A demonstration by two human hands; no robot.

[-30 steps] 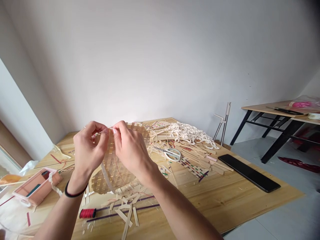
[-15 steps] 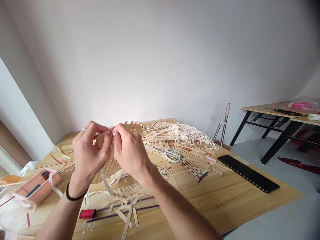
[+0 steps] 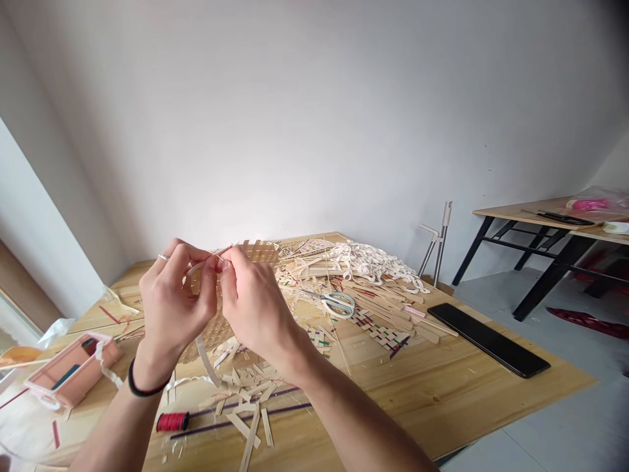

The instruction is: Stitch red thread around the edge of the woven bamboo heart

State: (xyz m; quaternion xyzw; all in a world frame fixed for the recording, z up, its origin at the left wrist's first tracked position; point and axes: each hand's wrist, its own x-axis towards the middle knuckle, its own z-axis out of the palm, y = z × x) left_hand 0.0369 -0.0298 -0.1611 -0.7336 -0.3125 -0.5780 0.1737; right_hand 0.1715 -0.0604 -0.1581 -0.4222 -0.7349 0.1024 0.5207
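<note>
Raised over the table, my left hand (image 3: 177, 292) pinches a pale strip (image 3: 205, 362) between thumb and finger. The strip loops past the palm and its tail hangs below. My right hand (image 3: 255, 301) is closed in a pinch, its thumb and forefinger almost meeting the left fingertips. A thin reddish line, perhaps thread, shows at the fingertips; what exactly the right fingers hold is too small to tell. Behind both hands lies a brown woven mat (image 3: 263, 253), partly hidden by them. A red thread spool (image 3: 171, 421) rests below my left wrist.
White-handled scissors (image 3: 338, 304) lie among wooden strips right of my hands. Farther back is a heap of white cord (image 3: 373, 262). A pink box (image 3: 73, 370) stands at left, and a long black flat object (image 3: 489, 341) lies at right. Scraps (image 3: 253, 426) litter the front.
Both hands stay pinched together at nearly the same spot. The right fingertips have moved slightly apart from the left, and the thin reddish line shows more clearly.
</note>
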